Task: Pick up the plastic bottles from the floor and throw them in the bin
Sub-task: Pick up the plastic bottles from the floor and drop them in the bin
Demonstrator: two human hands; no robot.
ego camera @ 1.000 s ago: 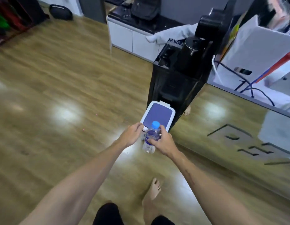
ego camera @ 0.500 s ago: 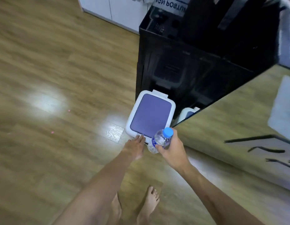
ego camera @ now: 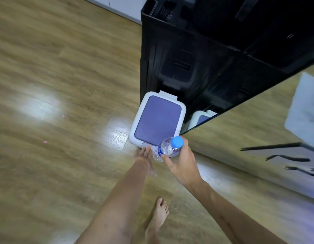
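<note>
Gripping the bottle [ego camera: 167, 148] just before the closed bin [ego camera: 158, 120], the right hand [ego camera: 181, 162] curls round it — left hand [ego camera: 144, 154] fingers straight, touching the bin's front edge.

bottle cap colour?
Light blue cap on the clear bottle, seen in the head view.

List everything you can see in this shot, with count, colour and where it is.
plastic bottle: one, clear with a blue cap, held just in front of the bin
bin: one, white with a purple lid, lid down, on the floor against the black unit
black unit: one, black, behind the bin
floor: wood-look brown, glossy
bare foot: one, bottom centre
left hand: one, fingers straight, at the bin's front edge
right hand: one, gripping the bottle
</note>
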